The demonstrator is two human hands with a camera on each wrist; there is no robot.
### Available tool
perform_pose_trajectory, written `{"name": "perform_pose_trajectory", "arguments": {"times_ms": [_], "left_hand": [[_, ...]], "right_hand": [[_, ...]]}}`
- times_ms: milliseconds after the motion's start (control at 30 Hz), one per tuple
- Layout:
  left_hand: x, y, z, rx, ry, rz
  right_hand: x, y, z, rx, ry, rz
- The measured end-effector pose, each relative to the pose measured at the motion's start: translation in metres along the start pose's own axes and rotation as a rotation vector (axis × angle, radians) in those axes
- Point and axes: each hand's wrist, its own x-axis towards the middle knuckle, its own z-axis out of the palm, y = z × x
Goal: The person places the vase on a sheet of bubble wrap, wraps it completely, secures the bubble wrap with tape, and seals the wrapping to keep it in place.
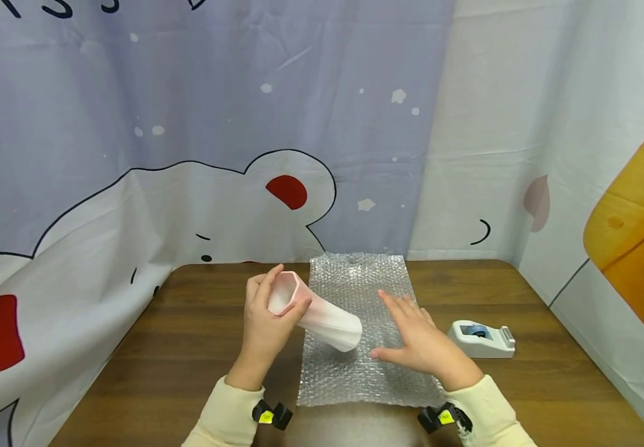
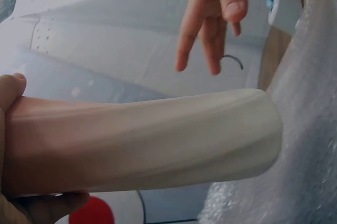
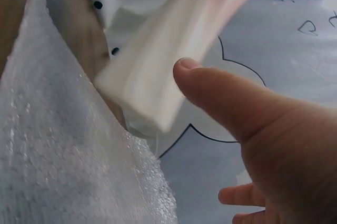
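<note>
Brown wooden table (image 1: 188, 347) carries a clear bubble-wrap sheet (image 1: 355, 372). Left hand (image 1: 263, 326) grips the pink rim of a white faceted vase (image 1: 322, 313), tilted above the sheet. Right hand (image 1: 419, 338) lies flat with straight fingers on the sheet, just beside a white tape dispenser (image 1: 481, 338).

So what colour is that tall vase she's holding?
The faceted ceramic vase fades from pink at its mouth to white at its base, clearest in the head view.
</note>
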Motion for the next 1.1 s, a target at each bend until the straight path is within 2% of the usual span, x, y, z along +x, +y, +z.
{"name": "perform_pose_trajectory", "arguments": {"times_ms": [233,433,533,633,867,1100], "left_hand": [[-0.011,0.007,0.013,-0.073,-0.033,-0.043],[-0.017,0.035,0.014,-0.149,-0.055,-0.037],[-0.02,0.042,0.017,-0.173,-0.07,-0.025],[-0.023,0.044,0.02,-0.207,-0.077,-0.014],[-0.024,0.043,0.022,-0.295,-0.055,-0.002],[-0.023,0.043,0.022,-0.322,-0.086,-0.076]], "right_hand": [[0.002,-0.008,0.009,0.01,0.015,-0.07],[0.005,-0.015,0.016,-0.026,0.052,-0.121],[0.006,-0.018,0.018,-0.054,0.075,-0.154],[0.007,-0.018,0.019,-0.081,0.101,-0.192],[0.011,-0.016,0.022,-0.033,0.165,-0.267],[0.011,-0.015,0.023,-0.068,0.169,-0.249]]}}
